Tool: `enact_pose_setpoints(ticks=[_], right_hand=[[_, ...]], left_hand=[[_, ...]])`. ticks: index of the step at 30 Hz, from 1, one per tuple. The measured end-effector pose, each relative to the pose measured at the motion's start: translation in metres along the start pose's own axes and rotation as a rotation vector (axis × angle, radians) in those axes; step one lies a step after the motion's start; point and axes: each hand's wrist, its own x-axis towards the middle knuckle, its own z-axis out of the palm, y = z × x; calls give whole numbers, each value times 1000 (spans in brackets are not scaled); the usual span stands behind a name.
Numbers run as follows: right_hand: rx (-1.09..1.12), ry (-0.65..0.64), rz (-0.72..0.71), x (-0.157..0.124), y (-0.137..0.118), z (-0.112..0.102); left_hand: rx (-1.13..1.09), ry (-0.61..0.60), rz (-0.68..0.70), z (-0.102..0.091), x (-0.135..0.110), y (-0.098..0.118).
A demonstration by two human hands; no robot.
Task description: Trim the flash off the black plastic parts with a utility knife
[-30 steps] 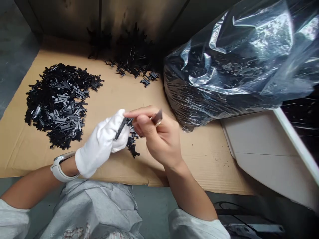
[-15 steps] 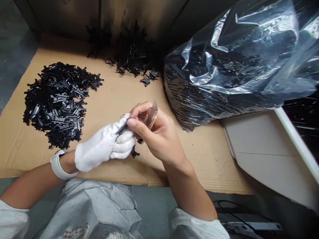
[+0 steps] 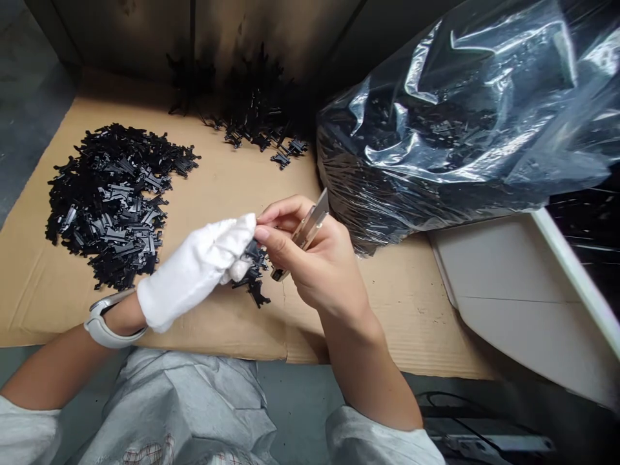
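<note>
1. So, the left hand [image 3: 194, 271], wearing a white glove [image 3: 179, 278], is apparently pinching a small black plastic part [image 3: 255, 250], though the glove partly hides the grip. The right hand [image 3: 314, 258] is clamping a utility knife [image 3: 310, 223] between thumb and fingers. The hands are working close together, nearly touching at the fingertips.
2. The black plastic part is sitting just above a small cluster of black pieces [image 3: 254, 290] on a cardboard sheet [image 3: 232, 187].
3. A firm, steady pinch seems to matter most here. With the gloved fingers so near the knife, keeping its edge angled away from them and making only small, controlled movements looks wisest.
4. Compared with the earlier frame, the knife is leaning further right, its upper end pointing toward a clear plastic bag [image 3: 460, 123], and the gloved hand is sitting slightly further left.
5. A large pile of black parts [image 3: 106, 206] is lying to the left, another heap [image 3: 252, 110] is lying along the back wall, and the bag is bulging with similar black parts.
</note>
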Motion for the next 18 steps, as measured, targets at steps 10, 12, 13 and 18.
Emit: enact_pose_setpoints(ticks=[10,12,13,18], right_hand=[[-494,-29,-500,-7,8,-12],[-519,-51,-581,-6,9,-12],[-517,-53,-608,-6,9,-11],[-532,-41,-574,-9,7,-9]], left_hand=[[273,187,294,-6,-3,0],[264,186,305,-6,-4,1],[260,186,303,-6,-4,1],[237,192,228,-5,-5,2]])
